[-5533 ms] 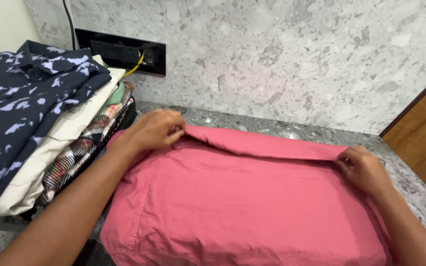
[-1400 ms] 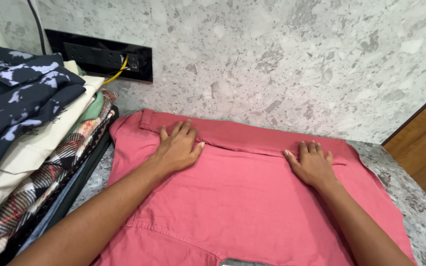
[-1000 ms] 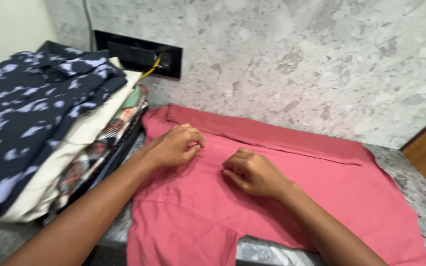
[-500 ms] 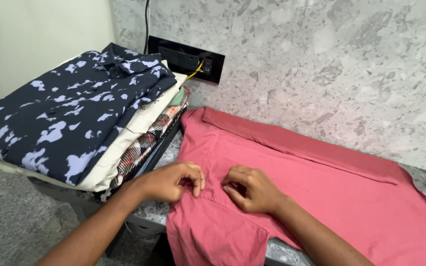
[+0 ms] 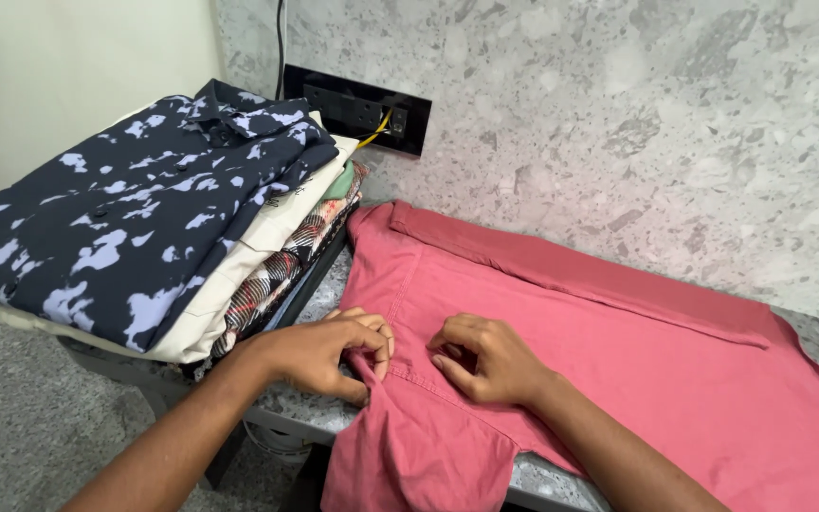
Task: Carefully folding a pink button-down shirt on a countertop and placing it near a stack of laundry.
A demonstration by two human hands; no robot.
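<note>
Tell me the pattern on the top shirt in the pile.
Navy with pale blue blotches, on the top shirt; the head view shows it.

1 head-worn camera is looking down and forward, close over the worktop (image 5: pixel 319 403), facing the speckled stone wall (image 5: pixel 618 114). It is probably tilting slightly left, taking in the clothes stack (image 5: pixel 144 237).

The shirt (image 5: pixel 618 351) is running off the right and bottom edges, its sleeve end cut away. The stack (image 5: pixel 144 237) is leaving the frame at left (lower garments mostly buried). Both forearms are exiting below.
</note>
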